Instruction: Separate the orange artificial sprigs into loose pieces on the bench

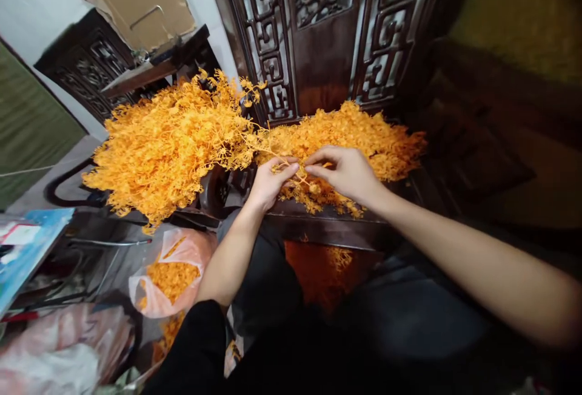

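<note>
Holds an orange sprig (302, 178) between thumb and fingers of the left hand (271, 181), above the dark bench (327, 231). Has the right hand (344, 170) above the bench, with thumb and forefinger almost together at the sprig; cannot tell whether gripping. Note, on the bench, an orange pile (345, 131); left of the bench, a larger orange heap (159, 146); behind the bench, a carved panel (325, 61).
</note>
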Available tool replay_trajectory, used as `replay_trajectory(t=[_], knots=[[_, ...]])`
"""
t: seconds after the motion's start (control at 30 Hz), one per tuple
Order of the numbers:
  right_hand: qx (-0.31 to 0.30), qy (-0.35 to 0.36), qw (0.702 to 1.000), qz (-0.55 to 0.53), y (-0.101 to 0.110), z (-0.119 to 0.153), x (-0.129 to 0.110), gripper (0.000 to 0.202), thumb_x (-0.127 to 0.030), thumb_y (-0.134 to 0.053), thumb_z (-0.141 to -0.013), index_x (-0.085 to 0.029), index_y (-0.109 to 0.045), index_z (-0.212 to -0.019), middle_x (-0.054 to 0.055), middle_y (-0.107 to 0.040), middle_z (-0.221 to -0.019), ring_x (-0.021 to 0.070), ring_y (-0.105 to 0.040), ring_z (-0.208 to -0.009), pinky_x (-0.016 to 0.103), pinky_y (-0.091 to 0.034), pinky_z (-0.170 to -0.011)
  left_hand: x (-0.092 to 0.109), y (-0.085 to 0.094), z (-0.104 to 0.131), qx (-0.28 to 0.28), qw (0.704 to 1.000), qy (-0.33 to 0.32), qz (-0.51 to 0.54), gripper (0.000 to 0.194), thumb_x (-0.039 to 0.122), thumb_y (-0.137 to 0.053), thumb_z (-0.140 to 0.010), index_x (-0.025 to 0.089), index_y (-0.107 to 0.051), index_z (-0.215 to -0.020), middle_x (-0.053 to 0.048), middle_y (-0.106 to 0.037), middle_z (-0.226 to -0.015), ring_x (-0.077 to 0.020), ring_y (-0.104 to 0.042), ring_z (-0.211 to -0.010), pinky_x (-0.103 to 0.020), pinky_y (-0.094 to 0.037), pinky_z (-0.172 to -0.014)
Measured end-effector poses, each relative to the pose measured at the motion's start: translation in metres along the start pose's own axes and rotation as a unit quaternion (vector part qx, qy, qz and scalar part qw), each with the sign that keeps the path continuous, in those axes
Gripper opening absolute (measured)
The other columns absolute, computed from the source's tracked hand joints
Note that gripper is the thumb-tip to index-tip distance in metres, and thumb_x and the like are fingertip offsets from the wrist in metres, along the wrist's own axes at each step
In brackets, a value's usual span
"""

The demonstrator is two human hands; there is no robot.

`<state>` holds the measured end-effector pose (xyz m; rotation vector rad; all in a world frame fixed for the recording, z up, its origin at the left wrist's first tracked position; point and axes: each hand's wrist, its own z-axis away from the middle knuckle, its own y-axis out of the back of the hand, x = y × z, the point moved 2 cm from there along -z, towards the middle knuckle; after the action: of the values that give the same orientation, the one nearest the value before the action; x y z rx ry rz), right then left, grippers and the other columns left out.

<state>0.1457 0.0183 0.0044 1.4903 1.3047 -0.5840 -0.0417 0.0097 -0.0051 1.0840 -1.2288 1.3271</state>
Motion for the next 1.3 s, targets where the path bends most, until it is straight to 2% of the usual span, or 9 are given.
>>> replay_trajectory(t=[0.27, 0.43, 0.53, 0.7, 0.9, 0.97, 1.07, 1.13, 1.3], knots=[[-0.045, 0.101, 0.992, 0.057, 0.010, -0.003, -0.008, 0.006, -0.025, -0.076, -0.087, -0.020, -0.073, -0.088, 0.009, -0.074, -0.121, 0.0261, -0.070, -0.111, 0.042, -0.053, -0.099, 0.008, -0.002, 0.003, -0.015, 0.994, 0.010, 0.108, 0.050, 0.027, -0.098, -0.057, 0.015, -0.072, -0.099, -0.003, -0.074, -0.093, -0.0127, -0.070, -0.079, -0.028, -0.057, -0.077], [-0.084, 0.147, 0.982, 0.080, 0.009, -0.002, -0.007, 0.022, -0.027, -0.072, -0.092, -0.021, -0.074, -0.113, 0.008, -0.075, -0.113, 0.0241, -0.071, -0.103, 0.039, -0.054, -0.095, 0.009, -0.005, 0.006, -0.049, 0.995, 0.033, 0.081, 0.049, 0.033, -0.100, -0.055, 0.012, -0.071, -0.089, -0.002, -0.073, -0.088, -0.0111, -0.068, -0.074, -0.027, -0.057, -0.077], [-0.073, 0.169, 0.978, 0.101, 0.009, -0.002, -0.006, 0.020, -0.030, -0.071, -0.092, -0.021, -0.077, -0.110, 0.009, -0.073, -0.107, 0.0246, -0.069, -0.097, 0.039, -0.054, -0.089, 0.009, -0.006, 0.008, -0.047, 0.997, 0.022, 0.052, 0.049, 0.042, -0.098, -0.057, 0.014, -0.067, -0.083, 0.001, -0.069, -0.083, -0.0098, -0.066, -0.073, -0.025, -0.058, -0.071], [-0.030, 0.130, 0.990, 0.048, 0.010, -0.002, -0.005, 0.010, -0.026, -0.070, -0.091, -0.019, -0.077, -0.090, 0.008, -0.076, -0.104, 0.0233, -0.071, -0.096, 0.039, -0.054, -0.088, 0.006, -0.008, 0.010, -0.074, 0.996, 0.011, -0.039, 0.052, 0.048, -0.095, -0.061, 0.016, -0.065, -0.088, 0.002, -0.068, -0.072, -0.0112, -0.067, -0.063, -0.023, -0.057, -0.056], [-0.022, -0.044, 0.995, -0.092, 0.009, -0.006, -0.008, 0.021, -0.038, -0.083, -0.080, -0.017, -0.078, -0.080, 0.007, -0.076, -0.078, 0.0219, -0.072, -0.072, 0.038, -0.058, -0.071, 0.016, -0.013, 0.016, -0.074, 0.997, -0.007, -0.022, 0.050, 0.048, -0.093, -0.065, 0.019, -0.054, -0.076, 0.007, -0.057, -0.053, -0.0035, -0.044, -0.039, -0.016, -0.028, -0.037], [0.036, -0.082, 0.985, -0.146, 0.028, -0.014, -0.003, 0.022, -0.035, -0.085, -0.079, -0.015, -0.077, -0.079, 0.009, -0.075, -0.075, 0.0206, -0.071, -0.067, 0.037, -0.059, -0.067, 0.020, -0.010, 0.019, -0.097, 0.995, 0.036, 0.003, 0.052, 0.039, -0.096, -0.061, 0.019, -0.050, -0.072, 0.006, -0.059, -0.056, -0.0031, -0.043, -0.040, -0.016, -0.024, -0.037], [0.254, -0.085, 0.948, -0.172, 0.077, -0.032, 0.015, 0.010, -0.018, -0.078, -0.086, -0.008, -0.075, -0.087, 0.015, -0.076, -0.086, 0.0179, -0.072, -0.071, 0.036, -0.059, -0.069, 0.021, 0.000, 0.021, -0.106, 0.989, 0.097, 0.022, 0.052, 0.031, -0.097, -0.058, 0.019, -0.047, -0.068, 0.003, -0.061, -0.059, -0.0020, -0.041, -0.040, -0.016, -0.021, -0.038], [0.312, -0.110, 0.931, -0.157, 0.100, -0.042, 0.033, 0.017, -0.009, -0.069, -0.090, -0.001, -0.073, -0.104, 0.020, -0.076, -0.091, 0.0155, -0.072, -0.070, 0.037, -0.056, -0.072, 0.019, 0.003, 0.018, -0.094, 0.990, 0.099, 0.040, 0.049, 0.032, -0.097, -0.059, 0.018, -0.051, -0.068, 0.002, -0.061, -0.061, -0.0026, -0.044, -0.043, -0.016, -0.023, -0.039], [0.128, -0.122, 0.984, 0.010, 0.082, -0.050, 0.062, 0.028, -0.005, -0.071, -0.083, -0.005, -0.078, -0.110, 0.018, -0.075, -0.098, 0.0259, -0.074, -0.087, 0.049, -0.056, -0.087, 0.013, -0.007, 0.011, -0.081, 0.990, 0.073, 0.086, 0.036, 0.033, -0.094, -0.066, 0.013, -0.071, -0.086, -0.002, -0.066, -0.081, -0.0046, -0.055, -0.061, -0.016, -0.035, -0.047]])
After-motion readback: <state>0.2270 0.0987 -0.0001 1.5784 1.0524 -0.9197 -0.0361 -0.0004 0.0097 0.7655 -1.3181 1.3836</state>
